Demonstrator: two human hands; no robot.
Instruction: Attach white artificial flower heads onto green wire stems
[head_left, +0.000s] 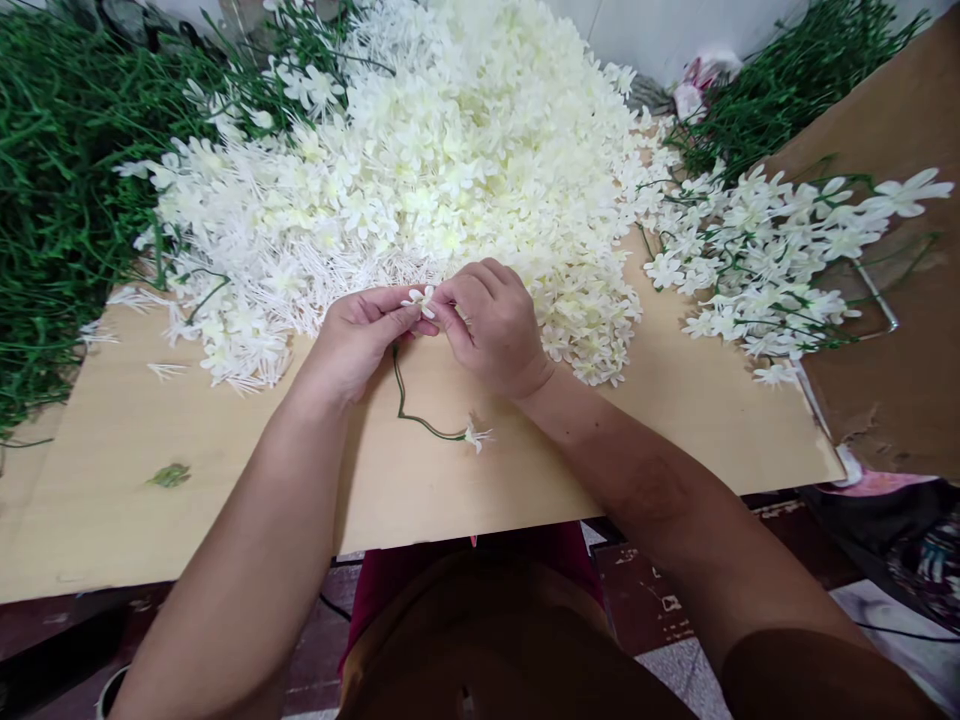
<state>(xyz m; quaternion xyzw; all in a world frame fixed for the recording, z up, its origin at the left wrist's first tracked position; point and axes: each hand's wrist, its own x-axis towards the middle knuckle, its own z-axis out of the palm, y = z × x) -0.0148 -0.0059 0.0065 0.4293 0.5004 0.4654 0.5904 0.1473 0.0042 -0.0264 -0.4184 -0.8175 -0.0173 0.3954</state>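
My left hand [356, 335] is closed in a pinch on a small white artificial flower [421, 300] at the middle of the table. From its fingers hangs a thin green plastic stem [403, 400], curving down to a second white flower [476, 437] at its lower end. Pinching the petals of the upper flower from the other side is my right hand [491, 320], its fingertips almost meeting those of my left. Just beyond both hands rises a large heap of loose white flower heads [480, 150]. How the upper flower joins the stem is hidden by my fingers.
Green plastic stems [60, 180] are piled at the left, with another bunch of stems [795, 90] at the back right. Finished-looking flower sprays [787, 250] lie against a brown cardboard box [900, 400]. A green scrap [171, 475] lies on the wooden tabletop [255, 500].
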